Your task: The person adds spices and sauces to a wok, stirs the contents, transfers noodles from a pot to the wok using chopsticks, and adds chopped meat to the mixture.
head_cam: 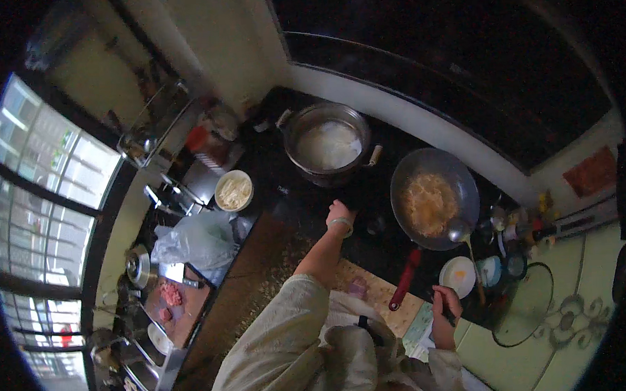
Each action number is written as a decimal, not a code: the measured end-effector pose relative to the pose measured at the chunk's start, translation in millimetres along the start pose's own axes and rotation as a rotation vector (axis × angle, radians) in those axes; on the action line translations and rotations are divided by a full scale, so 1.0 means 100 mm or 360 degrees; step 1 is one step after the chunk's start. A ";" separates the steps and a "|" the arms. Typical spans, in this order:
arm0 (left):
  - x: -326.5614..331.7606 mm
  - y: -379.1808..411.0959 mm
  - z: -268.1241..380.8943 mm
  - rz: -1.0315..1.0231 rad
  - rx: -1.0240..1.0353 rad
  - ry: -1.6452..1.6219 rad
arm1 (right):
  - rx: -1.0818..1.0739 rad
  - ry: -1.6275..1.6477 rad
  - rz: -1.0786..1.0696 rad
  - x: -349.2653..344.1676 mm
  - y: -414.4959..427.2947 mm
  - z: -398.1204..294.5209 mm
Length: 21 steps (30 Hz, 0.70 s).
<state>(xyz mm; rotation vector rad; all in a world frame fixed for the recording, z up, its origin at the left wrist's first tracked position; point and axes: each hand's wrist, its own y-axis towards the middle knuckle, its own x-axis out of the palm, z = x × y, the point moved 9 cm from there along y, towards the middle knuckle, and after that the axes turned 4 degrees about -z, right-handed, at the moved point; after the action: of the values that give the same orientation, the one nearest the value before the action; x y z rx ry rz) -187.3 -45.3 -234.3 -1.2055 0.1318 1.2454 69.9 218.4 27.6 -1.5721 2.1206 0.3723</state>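
Note:
My left hand [340,213] reaches to the front of the black stove top [303,201], just before a steel pot [354,117]. Its fingers are hidden against the dark surface, so what they touch cannot be made out. Cloudy whitish liquid [329,146] fills the lower part of the pot. My right hand [445,315] hangs with bent fingers by a white bowl [463,265] with something yellow in it. Ahead of it, a wok [401,184] with a red handle [406,280] holds brownish, frothy food [428,204]. A ladle [458,231] rests in the wok.
At left stand a bowl of pale strips [234,191] and a plastic bag [196,243]. A cleaver [177,275] and pink chopped meat [170,294] lie on a cutting board [185,321]. Blue containers [489,271] and bottles [511,232] stand on the right.

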 end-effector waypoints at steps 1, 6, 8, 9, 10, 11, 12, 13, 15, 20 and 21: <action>0.04 -0.01 0.09 -0.0001 0.0023 0.0158 | 0.0008 0.0009 0.0079 -0.05 -0.03 0.02; -0.21 0.15 0.17 0.0096 0.0587 0.0660 | -0.0013 0.0041 0.0112 0.20 0.19 0.02; -0.28 0.44 0.20 0.0102 0.0656 0.0798 | -0.0061 0.0070 0.0079 0.38 0.45 -0.25; -0.25 0.50 0.41 0.0085 0.0835 0.0920 | -0.0051 0.0304 0.0000 0.50 0.51 -0.14; -0.23 0.62 0.51 0.0102 0.0932 0.0963 | -0.0149 0.0212 -0.0054 0.61 0.62 -0.16; -0.18 0.72 0.62 0.0125 0.1027 0.1000 | -0.0139 0.0254 -0.0026 0.64 0.70 -0.16; -0.14 0.70 0.61 0.0137 0.1097 0.1036 | -0.0117 0.0301 -0.0023 0.68 0.67 -0.18; -0.10 0.70 0.57 0.0087 0.1099 0.0986 | -0.0102 0.0348 -0.0022 0.70 0.64 -0.23; -0.05 0.70 0.53 -0.0001 0.1086 0.0882 | -0.0002 0.0372 0.0034 0.66 0.56 -0.30; -0.13 0.70 0.38 -0.0050 0.1012 0.0646 | -0.0169 -0.0021 0.0241 0.53 0.46 -0.32; -0.21 0.69 0.35 0.0002 0.1018 0.0528 | -0.0182 0.0014 0.0311 0.48 0.46 -0.32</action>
<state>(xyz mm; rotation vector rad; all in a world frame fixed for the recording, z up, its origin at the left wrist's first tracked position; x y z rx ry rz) -265.8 -44.4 -247.9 -0.8330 0.7197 0.8892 9.0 177.9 27.1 -1.4324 2.3031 0.5622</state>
